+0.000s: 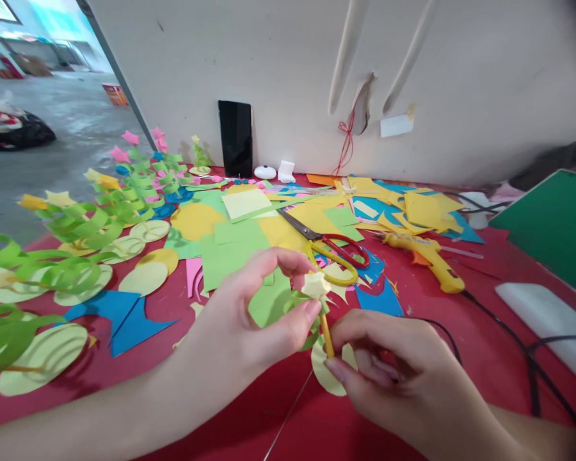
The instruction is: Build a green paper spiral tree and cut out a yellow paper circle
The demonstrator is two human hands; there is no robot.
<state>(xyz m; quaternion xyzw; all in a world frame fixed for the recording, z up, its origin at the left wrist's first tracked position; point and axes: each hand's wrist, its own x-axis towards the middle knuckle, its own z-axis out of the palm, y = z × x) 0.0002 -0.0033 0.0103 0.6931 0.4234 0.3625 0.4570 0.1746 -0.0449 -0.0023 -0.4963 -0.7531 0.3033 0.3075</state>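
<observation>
My left hand point(249, 320) pinches the top of a small paper tree, thumb and forefinger closed at its pale yellow star point(315, 285). Green spiral paper curls just under the star. My right hand point(388, 378) grips the tree's yellow stick point(326, 336) low down, its fingers also on the pale yellow round base point(324, 374). Both hands hold the piece just above the red table point(461, 320), near its front edge.
Several finished paper trees point(91, 218) with stars stand at the left. Coloured paper scraps point(249, 224) cover the middle. Scissors with red and yellow handles point(333, 250) and a yellow glue gun point(427, 256) lie behind my hands, its black cord running right. A phone point(235, 137) leans on the wall.
</observation>
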